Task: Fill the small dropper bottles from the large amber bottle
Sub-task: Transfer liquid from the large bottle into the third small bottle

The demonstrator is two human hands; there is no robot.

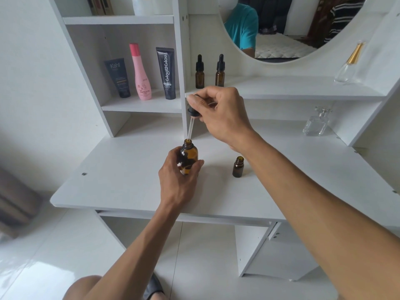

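Note:
My left hand (177, 176) grips the large amber bottle (190, 153), which stands uncapped on the white vanity table (121, 182). My right hand (220, 113) holds a black-capped dropper (191, 124) by its bulb, with the glass tip at the large bottle's mouth. A small open amber bottle (238, 166) stands on the table to the right of the large one. Two capped small dropper bottles (199, 72) (220, 71) stand on the shelf behind.
A dark tube (119, 77), a pink bottle (141, 72) and a black tube (167, 73) stand in the left shelf niche. Two clear glass perfume bottles (316, 123) (349, 66) stand at the right. A round mirror (281, 29) hangs above the shelf.

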